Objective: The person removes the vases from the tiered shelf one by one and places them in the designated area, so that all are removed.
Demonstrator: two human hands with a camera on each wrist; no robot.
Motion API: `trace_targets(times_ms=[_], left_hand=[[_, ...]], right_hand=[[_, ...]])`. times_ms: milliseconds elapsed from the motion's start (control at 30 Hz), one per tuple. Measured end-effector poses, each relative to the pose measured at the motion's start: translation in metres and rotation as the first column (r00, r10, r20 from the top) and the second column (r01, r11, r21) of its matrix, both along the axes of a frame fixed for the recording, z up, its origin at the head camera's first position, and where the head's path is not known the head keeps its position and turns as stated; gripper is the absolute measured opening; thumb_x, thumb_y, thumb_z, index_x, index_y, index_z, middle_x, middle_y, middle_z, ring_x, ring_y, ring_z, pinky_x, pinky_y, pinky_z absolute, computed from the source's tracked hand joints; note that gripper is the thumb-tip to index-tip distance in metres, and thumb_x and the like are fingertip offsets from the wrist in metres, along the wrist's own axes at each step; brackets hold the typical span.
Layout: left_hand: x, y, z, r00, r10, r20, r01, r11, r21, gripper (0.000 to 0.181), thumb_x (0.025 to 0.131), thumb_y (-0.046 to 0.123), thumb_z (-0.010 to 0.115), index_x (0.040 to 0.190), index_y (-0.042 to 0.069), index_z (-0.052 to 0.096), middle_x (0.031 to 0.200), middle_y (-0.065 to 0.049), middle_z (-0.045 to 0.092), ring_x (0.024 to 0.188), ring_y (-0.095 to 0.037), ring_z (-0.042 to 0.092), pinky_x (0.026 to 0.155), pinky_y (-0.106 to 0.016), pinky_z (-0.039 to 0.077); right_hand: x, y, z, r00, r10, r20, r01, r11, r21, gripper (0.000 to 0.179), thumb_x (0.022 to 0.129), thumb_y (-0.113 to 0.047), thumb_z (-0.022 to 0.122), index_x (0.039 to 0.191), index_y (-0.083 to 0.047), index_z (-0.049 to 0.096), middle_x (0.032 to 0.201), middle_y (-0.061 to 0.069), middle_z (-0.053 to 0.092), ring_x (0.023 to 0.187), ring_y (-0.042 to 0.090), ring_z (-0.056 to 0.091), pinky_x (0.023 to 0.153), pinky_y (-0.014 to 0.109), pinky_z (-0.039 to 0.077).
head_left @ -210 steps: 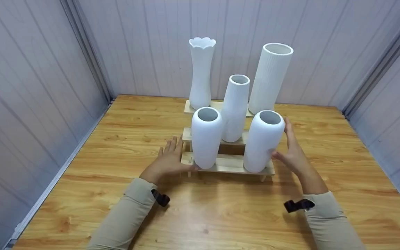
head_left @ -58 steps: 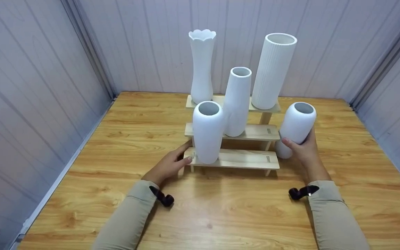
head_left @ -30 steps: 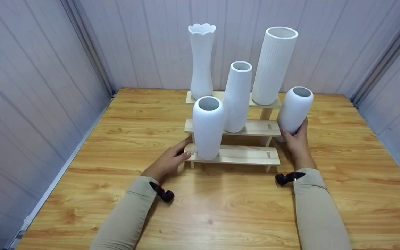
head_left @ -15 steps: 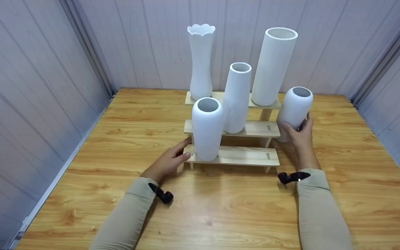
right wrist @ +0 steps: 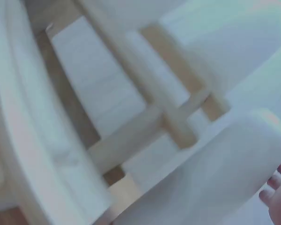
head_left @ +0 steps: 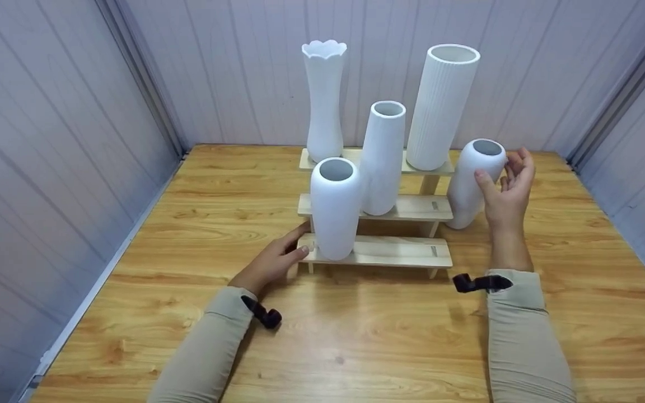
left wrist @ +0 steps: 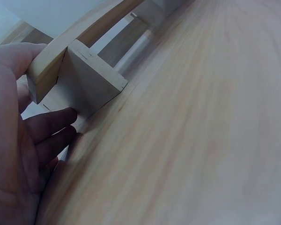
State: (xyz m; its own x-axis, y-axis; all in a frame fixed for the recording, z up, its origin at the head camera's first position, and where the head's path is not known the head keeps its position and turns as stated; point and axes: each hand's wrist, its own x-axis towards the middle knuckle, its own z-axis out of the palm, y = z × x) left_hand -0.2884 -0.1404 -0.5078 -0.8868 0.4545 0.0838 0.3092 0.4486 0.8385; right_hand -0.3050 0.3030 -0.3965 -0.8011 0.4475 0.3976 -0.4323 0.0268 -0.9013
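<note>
A tiered wooden plant stand [head_left: 395, 250] stands on the table and holds several white vases. My left hand [head_left: 268, 261] holds the left end of its lowest shelf; in the left wrist view the thumb lies on the board and the fingers sit by the support leg [left wrist: 86, 77]. To the right of the stand, a plain rounded white vase [head_left: 464, 187] rests on the table, leaning slightly. My right hand [head_left: 508, 198] is around its upper part with spread fingers. In the blurred right wrist view, fingertips [right wrist: 271, 183] show beside the vase [right wrist: 210, 173]; contact is unclear.
A matching rounded vase [head_left: 335, 215] occupies the lowest shelf's left. Behind it are a tapered vase [head_left: 383, 162] on the middle shelf, and a scalloped-rim vase [head_left: 324, 106] and a ribbed cylinder vase [head_left: 443, 112] on top. Panel walls [head_left: 233, 73] enclose the table.
The rounded right-hand vase came off the lowest shelf onto the table beside the stand, then shifted back. Within the last half second, my right hand loosened and rose along it. My left hand stayed.
</note>
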Motion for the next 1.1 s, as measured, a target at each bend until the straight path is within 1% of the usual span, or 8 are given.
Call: trace_targets(times_ms=[133, 233, 367, 500, 700, 833, 967, 1100], left_hand=[[0.000, -0.002, 0.000, 1.000, 0.002, -0.007, -0.002, 1.000, 0.001, 0.063, 0.103, 0.049, 0.053, 0.160, 0.036, 0.029, 0.162, 0.005, 0.033, 0.147, -0.024, 0.034, 0.119, -0.044, 0.028], [0.000, -0.003, 0.000, 1.000, -0.006, 0.004, 0.006, 1.000, 0.012, 0.063, 0.104, 0.048, 0.052, 0.160, 0.033, 0.029, 0.162, 0.005, 0.032, 0.147, -0.024, 0.034, 0.119, -0.044, 0.028], [-0.001, -0.004, -0.001, 1.000, -0.020, 0.016, 0.019, 1.000, 0.022, 0.063, 0.105, 0.045, 0.051, 0.161, 0.027, 0.028, 0.163, 0.002, 0.030, 0.149, -0.025, 0.031, 0.120, -0.044, 0.027], [-0.001, -0.005, -0.001, 1.000, -0.014, 0.020, 0.014, 1.000, 0.004, 0.063, 0.105, 0.045, 0.050, 0.161, 0.026, 0.028, 0.164, 0.002, 0.029, 0.149, -0.025, 0.030, 0.120, -0.044, 0.026], [0.000, -0.003, 0.000, 1.000, -0.011, 0.012, 0.011, 1.000, 0.007, 0.064, 0.104, 0.047, 0.052, 0.161, 0.028, 0.029, 0.163, 0.002, 0.030, 0.147, -0.026, 0.033, 0.119, -0.043, 0.028], [0.000, 0.000, -0.001, 1.000, -0.009, 0.016, 0.008, 1.000, 0.020, 0.063, 0.104, 0.046, 0.053, 0.160, 0.031, 0.029, 0.163, 0.004, 0.030, 0.147, -0.026, 0.034, 0.119, -0.042, 0.028], [-0.001, 0.000, -0.001, 1.000, -0.003, 0.028, 0.002, 1.000, 0.026, 0.063, 0.104, 0.047, 0.053, 0.160, 0.032, 0.030, 0.163, 0.005, 0.030, 0.147, -0.026, 0.034, 0.119, -0.042, 0.028], [-0.001, -0.001, -0.001, 1.000, -0.008, 0.022, 0.008, 1.000, 0.030, 0.063, 0.104, 0.045, 0.054, 0.160, 0.029, 0.030, 0.163, 0.003, 0.030, 0.147, -0.028, 0.033, 0.119, -0.043, 0.028]], right_hand=[[0.008, -0.008, 0.011, 1.000, -0.014, -0.001, 0.014, 0.999, 0.036, 0.091, 0.084, -0.017, 0.077, 0.158, -0.013, 0.024, 0.160, 0.012, 0.028, 0.150, 0.020, 0.024, 0.122, 0.026, 0.014], [0.014, -0.016, 0.017, 0.999, 0.000, -0.052, 0.002, 0.999, 0.038, 0.093, 0.081, -0.016, 0.078, 0.157, -0.010, 0.026, 0.159, 0.012, 0.029, 0.149, 0.019, 0.025, 0.122, 0.025, 0.014], [0.023, -0.034, 0.024, 0.986, 0.061, -0.158, -0.058, 0.998, 0.023, 0.092, 0.076, -0.012, 0.078, 0.154, -0.004, 0.029, 0.154, 0.017, 0.034, 0.146, 0.026, 0.029, 0.122, 0.028, 0.017], [0.032, -0.055, 0.027, 0.969, 0.148, -0.200, -0.140, 0.989, 0.051, 0.089, 0.076, -0.012, 0.078, 0.152, -0.003, 0.032, 0.148, 0.021, 0.040, 0.144, 0.033, 0.032, 0.122, 0.037, 0.021], [0.040, -0.080, 0.023, 0.949, 0.279, -0.147, -0.262, 0.957, 0.126, 0.090, 0.080, -0.018, 0.081, 0.153, -0.005, 0.031, 0.147, 0.019, 0.043, 0.143, 0.033, 0.036, 0.121, 0.045, 0.024], [0.043, -0.092, 0.021, 0.938, 0.328, -0.108, -0.307, 0.935, 0.177, 0.089, 0.082, -0.017, 0.079, 0.154, -0.004, 0.028, 0.147, 0.021, 0.041, 0.140, 0.035, 0.038, 0.118, 0.049, 0.027], [0.048, -0.102, 0.021, 0.935, 0.346, -0.084, -0.323, 0.923, 0.210, 0.088, 0.082, -0.014, 0.077, 0.154, -0.004, 0.028, 0.144, 0.021, 0.043, 0.134, 0.033, 0.043, 0.114, 0.047, 0.032], [0.052, -0.112, 0.021, 0.927, 0.367, -0.082, -0.340, 0.911, 0.233, 0.085, 0.082, -0.008, 0.076, 0.152, -0.001, 0.030, 0.136, 0.022, 0.047, 0.125, 0.033, 0.048, 0.105, 0.041, 0.039]])
